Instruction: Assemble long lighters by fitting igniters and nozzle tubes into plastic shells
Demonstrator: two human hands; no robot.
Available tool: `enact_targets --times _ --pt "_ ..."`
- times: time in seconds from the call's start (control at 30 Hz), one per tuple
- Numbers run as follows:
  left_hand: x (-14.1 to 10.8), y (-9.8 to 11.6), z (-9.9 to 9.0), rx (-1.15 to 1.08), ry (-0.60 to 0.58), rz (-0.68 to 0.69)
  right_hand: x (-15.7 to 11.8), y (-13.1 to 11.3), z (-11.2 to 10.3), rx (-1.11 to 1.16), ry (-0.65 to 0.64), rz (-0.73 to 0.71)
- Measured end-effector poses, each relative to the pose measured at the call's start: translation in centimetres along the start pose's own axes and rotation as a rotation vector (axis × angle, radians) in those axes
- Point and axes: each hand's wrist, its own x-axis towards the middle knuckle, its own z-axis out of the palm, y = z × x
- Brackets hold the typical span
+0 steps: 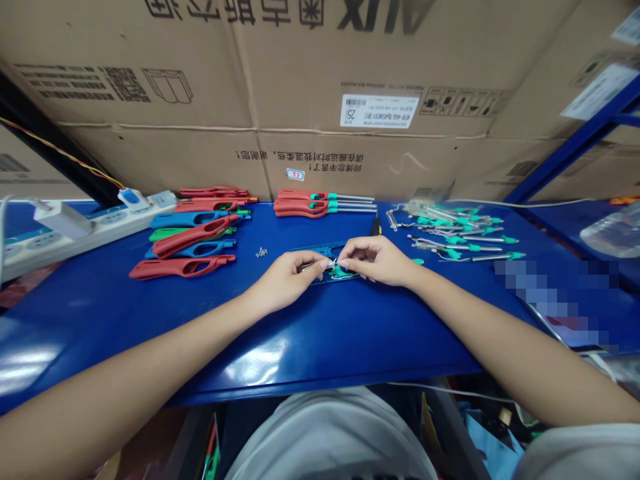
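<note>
At the middle of the table, my left hand (290, 280) is closed on a lighter insert, with thumb and index finger pinched at its small whitish end (331, 265). My right hand (376, 259) is closed too, its fingertips pinched against that same end; what they grip is too small to make out. Beneath both hands lies a blue lighter shell half (327, 250), partly covered by them. A green piece (341, 272) and a thin white wire show between the hands. Behind my right hand stands a black and yellow handle (376, 227).
Red, blue and green lighter shells (183, 268) are piled at left, near a white power strip (107, 223). Small screws (261, 252) lie left of centre. Red lighters with metal tubes (303, 205) rest at the back. More inserts (470, 247) lie right. Cardboard (300, 133) walls the back.
</note>
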Motion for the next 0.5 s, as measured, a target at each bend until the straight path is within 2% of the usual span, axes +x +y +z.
enact_targets --times 0.5 --pt "-0.07 -0.28 0.29 0.022 -0.019 0.044 0.15 0.19 0.18 -0.022 -0.01 -0.009"
